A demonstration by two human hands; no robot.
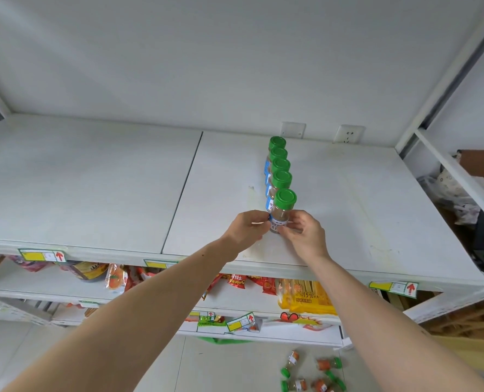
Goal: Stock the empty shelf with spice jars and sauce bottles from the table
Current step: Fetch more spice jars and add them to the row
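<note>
You are pinching the front green-capped spice jar [282, 212] from both sides, left hand [248, 226] and right hand [301, 230] each making a narrow grip on its label. It is standing upright on the top shelf [348, 222], just in front of the jar row [277, 165], which is running straight back toward the wall; both hands are equally near.

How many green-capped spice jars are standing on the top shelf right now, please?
5, in one front-to-back row on the top shelf: the back jar, then a second, third, fourth, and the front jar, held between left hand and right hand.
</note>
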